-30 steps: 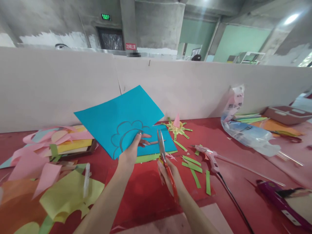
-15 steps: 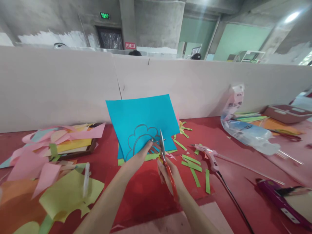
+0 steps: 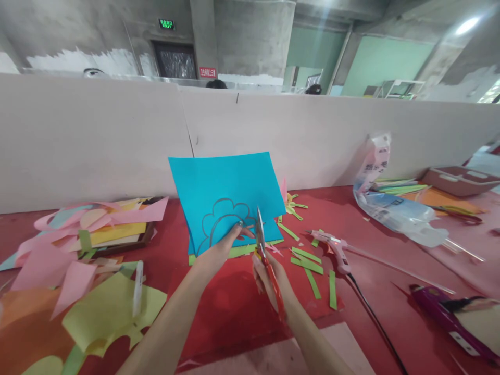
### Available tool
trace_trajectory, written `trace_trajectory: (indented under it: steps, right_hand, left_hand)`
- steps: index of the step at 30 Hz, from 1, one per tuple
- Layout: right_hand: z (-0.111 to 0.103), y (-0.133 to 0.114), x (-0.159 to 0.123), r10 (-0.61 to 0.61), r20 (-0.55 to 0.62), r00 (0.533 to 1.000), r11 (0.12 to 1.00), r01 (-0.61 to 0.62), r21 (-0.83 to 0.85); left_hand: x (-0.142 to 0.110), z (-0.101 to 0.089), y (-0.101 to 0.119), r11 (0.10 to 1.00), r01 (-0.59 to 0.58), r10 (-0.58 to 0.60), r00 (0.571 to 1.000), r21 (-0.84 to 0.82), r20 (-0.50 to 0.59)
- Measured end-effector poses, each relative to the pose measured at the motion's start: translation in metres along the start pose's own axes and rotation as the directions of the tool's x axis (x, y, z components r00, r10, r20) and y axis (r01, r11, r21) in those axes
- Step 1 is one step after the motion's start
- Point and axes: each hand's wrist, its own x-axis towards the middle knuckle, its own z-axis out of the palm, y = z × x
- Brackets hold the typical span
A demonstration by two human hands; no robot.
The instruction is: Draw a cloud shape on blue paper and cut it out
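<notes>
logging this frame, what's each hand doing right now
Left hand: closed on the blue paper sheet with a scalloped pencil outline.
Right hand: closed on the red-handled metal scissors.

Evenly lit — ceiling glare upper right, edges stretched.

The red table (image 3: 351, 323) carries a pink glue gun (image 3: 336, 250), green paper strips (image 3: 308, 263), a plastic bag (image 3: 402, 213) and, at right, what seems a purple tool (image 3: 449, 323).
</notes>
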Motion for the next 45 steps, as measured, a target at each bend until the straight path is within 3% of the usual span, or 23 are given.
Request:
trace_trajectory:
  steps: [11, 19, 30, 45]
  right_hand:
    - [0.0, 0.004, 0.001, -0.023, 0.001, 1.0, 0.999, 0.023, -0.031]
    - [0.001, 0.004, 0.001, -0.011, -0.015, 1.0, 1.0, 0.01, -0.022]
    - [0.0, -0.002, 0.001, -0.008, -0.022, 1.0, 1.0, 0.008, -0.017]
    - [0.0, 0.003, 0.001, -0.02, -0.009, 1.0, 0.998, 0.019, -0.053]
  left_hand:
    - [-0.001, 0.0, 0.003, 0.997, 0.075, -0.075, 0.997, 0.022, 0.0]
    - [-0.002, 0.0, 0.009, 0.999, 0.03, -0.029, 1.0, 0.034, -0.009]
    - [0.0, 0.001, 0.0, 1.0, 0.014, -0.014, 1.0, 0.015, -0.016]
    - [-0.003, -0.002, 0.005, 0.998, 0.05, -0.049, 0.999, 0.042, -0.017]
